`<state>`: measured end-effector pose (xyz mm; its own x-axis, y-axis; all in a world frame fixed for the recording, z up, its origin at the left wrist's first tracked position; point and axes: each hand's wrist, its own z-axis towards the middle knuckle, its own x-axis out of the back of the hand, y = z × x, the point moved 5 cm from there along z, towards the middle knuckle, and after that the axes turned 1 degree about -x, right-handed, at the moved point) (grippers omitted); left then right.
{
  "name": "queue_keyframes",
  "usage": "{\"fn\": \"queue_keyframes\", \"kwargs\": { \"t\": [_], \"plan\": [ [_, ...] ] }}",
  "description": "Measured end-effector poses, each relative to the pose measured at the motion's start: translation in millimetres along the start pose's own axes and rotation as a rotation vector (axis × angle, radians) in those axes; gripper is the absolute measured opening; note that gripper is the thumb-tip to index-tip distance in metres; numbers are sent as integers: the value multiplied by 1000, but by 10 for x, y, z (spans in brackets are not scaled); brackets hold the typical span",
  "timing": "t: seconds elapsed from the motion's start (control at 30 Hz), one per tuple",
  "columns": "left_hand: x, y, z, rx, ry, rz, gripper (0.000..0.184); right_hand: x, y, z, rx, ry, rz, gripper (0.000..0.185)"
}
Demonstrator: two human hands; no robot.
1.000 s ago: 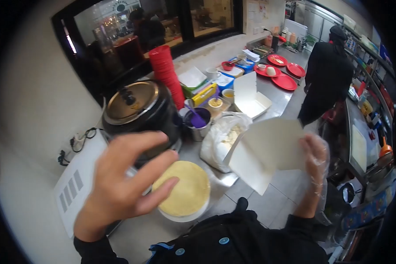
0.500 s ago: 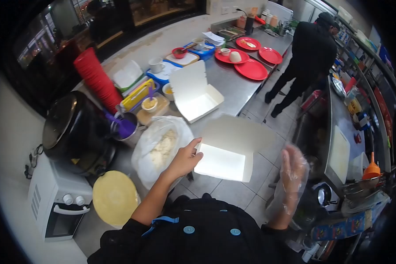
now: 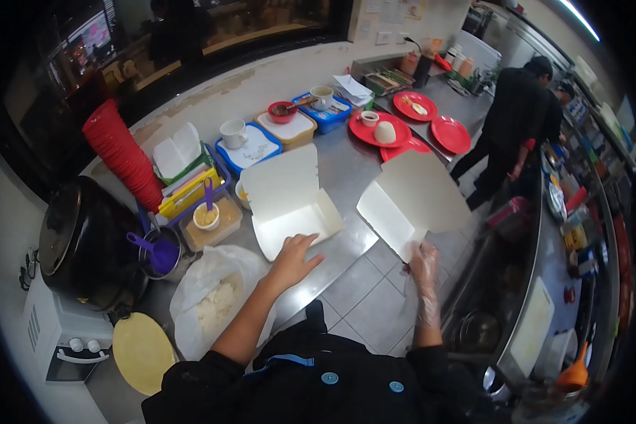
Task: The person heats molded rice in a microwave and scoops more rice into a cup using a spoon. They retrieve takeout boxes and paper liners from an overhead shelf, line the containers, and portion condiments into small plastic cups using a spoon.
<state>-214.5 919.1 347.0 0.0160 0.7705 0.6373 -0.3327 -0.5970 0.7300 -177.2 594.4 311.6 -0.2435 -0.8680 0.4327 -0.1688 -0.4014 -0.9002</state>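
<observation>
So there's an open white cardboard box (image 3: 390, 212) held up near the edge of the shiny metal surface (image 3: 347, 177), the plastic-gloved right hand (image 3: 424, 263) with its grip pinched shut on the near corner. The bare left hand (image 3: 294, 263) has a pretty loose, open grip, right at a second open white carton (image 3: 283, 225) sitting on the surface.

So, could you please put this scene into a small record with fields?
left hand: fingers spread, at the near edge of an open, empty box
right hand: in a clear plastic glove, holding a second open box
counter: bears the first box and a white bag of pale food
farther along: red plates
background: two people in dark clothes
</observation>
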Motion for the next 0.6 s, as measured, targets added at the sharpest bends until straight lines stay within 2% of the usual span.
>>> {"fn": "queue_keyframes", "kwargs": {
  "t": [0.07,0.1,0.17,0.27,0.3,0.33,0.4,0.43,0.5,0.53,0.57,0.6],
  "plan": [
    [-138,-362,33,119,-73,296,43,-298,172,482,609,172,-936,25],
    [-204,-483,32,129,-59,300,43,-372,109,573,625,166,-930,25],
    [-391,-661,43,193,-173,245,35,-521,156,803,175,-32,-640,18],
    [-566,-786,70,312,-198,166,35,-748,136,1067,210,-84,-594,19],
    [-588,-770,92,259,-82,129,28,-779,92,1134,68,-170,-477,20],
    [-623,-754,100,272,-66,146,28,-885,164,1282,84,-188,-464,20],
    [-659,-727,126,303,-19,149,36,-1122,351,1621,403,-80,-682,19],
    [-645,-690,151,329,-45,160,32,-1137,230,1635,319,-177,-593,23],
    [-566,-539,106,323,33,169,32,-1257,359,1720,726,-169,-627,33],
    [-498,-450,109,285,89,175,32,-1337,461,1902,421,-372,-686,45],
    [-444,-421,73,301,116,174,33,-1289,397,1904,421,-404,-603,54],
    [-401,-399,-5,313,150,187,35,-1299,453,1975,263,-538,-699,58]
  ]
}}
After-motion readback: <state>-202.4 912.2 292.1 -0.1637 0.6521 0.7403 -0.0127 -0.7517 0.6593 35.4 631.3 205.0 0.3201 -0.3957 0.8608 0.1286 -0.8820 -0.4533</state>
